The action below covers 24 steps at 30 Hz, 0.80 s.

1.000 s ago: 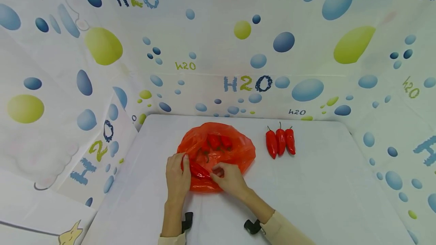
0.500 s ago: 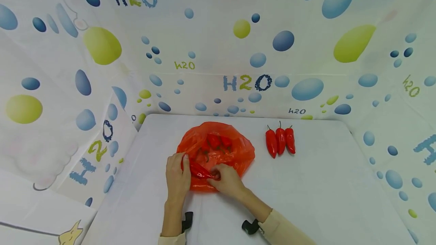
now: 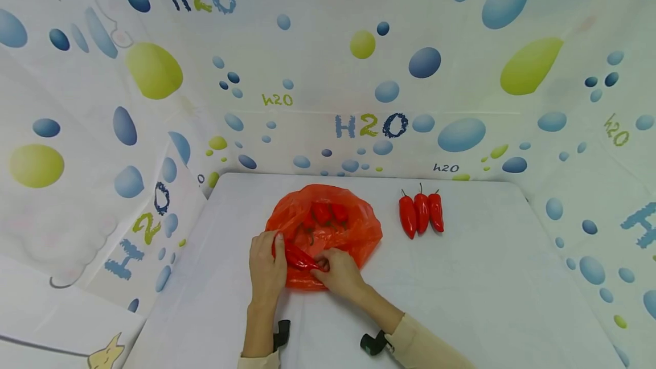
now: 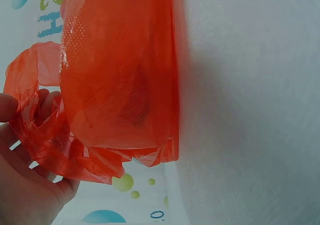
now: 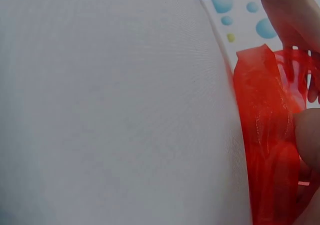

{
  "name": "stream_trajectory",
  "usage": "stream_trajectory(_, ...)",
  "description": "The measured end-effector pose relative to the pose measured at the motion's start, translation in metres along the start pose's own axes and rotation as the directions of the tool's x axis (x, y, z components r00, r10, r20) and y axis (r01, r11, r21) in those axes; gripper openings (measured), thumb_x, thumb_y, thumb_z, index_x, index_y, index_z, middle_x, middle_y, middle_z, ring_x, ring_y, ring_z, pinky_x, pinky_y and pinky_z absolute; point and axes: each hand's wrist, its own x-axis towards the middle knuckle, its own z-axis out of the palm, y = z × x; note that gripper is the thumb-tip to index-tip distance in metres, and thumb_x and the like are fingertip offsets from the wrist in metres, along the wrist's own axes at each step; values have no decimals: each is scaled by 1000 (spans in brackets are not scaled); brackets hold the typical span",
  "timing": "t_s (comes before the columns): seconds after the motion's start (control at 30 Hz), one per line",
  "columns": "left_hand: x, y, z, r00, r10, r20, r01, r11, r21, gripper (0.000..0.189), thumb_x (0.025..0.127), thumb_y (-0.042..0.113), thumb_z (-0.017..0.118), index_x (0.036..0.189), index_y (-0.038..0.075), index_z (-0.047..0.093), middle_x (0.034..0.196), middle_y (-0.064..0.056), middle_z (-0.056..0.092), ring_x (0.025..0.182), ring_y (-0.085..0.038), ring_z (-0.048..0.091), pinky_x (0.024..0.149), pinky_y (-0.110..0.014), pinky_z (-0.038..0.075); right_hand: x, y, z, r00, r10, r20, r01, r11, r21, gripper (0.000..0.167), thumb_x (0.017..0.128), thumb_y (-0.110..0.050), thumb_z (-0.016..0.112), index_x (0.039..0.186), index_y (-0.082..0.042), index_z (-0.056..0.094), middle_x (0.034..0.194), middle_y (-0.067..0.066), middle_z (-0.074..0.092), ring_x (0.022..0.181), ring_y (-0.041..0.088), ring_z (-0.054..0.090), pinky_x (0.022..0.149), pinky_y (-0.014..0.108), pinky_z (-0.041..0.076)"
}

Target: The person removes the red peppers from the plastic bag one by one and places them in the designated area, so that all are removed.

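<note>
An orange-red plastic bag lies with its mouth toward me, several red chili peppers inside it. My left hand grips the bag's rim at the left of the mouth; in the left wrist view, crumpled film runs between its thumb and fingers. Opposite, my right hand pinches the near part of the rim, thumb and fingertips together. Between both hands stretches a glossy, darker red strip. The right wrist view shows the bag's side with my right fingers partly cut off by the frame.
Three red chili peppers lie side by side at the back right of the white table. A white backdrop with blue and green spots stands behind and around the table.
My right hand has shifted slightly left and down along the rim, and its fingertips have closed on the film. My left hand keeps its place. The loose peppers have not moved.
</note>
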Motion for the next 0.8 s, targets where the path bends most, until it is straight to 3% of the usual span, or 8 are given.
stream_trajectory(0.23, -1, 0, -1, 1000, -12, 11, 12, 1000, -2, 21, 107, 17, 58, 113, 1, 70, 111, -15, 68, 104, -32, 56, 92, -45, 47, 1, -3, -1, 1000, 14, -8, -14, 1000, 9, 17, 84, -20, 87, 94, -13, 75, 80, -9, 68, 72, 2, 60, 67, 21, 52)
stream_trajectory(0.47, 0, 0, -1, 1000, 13, -9, -13, 1000, -4, 18, 106, 13, 58, 110, 1, 70, 107, -15, 69, 101, -33, 56, 90, -45, 46, 0, -7, -4, 997, 72, -28, -68, 988, 141, 18, 86, -17, 86, 96, -8, 75, 81, -5, 72, 67, 2, 62, 64, 21, 55)
stream_trajectory(0.8, 1, 1, -2, 1000, 21, -8, -21, 1000, -2, 18, 106, 12, 58, 110, 0, 70, 104, -14, 69, 99, -33, 57, 88, -44, 45, 3, -5, -3, 992, 117, -48, -100, 958, 269, 21, 90, -22, 84, 102, -6, 79, 89, 2, 79, 79, 9, 76, 72, 23, 60)
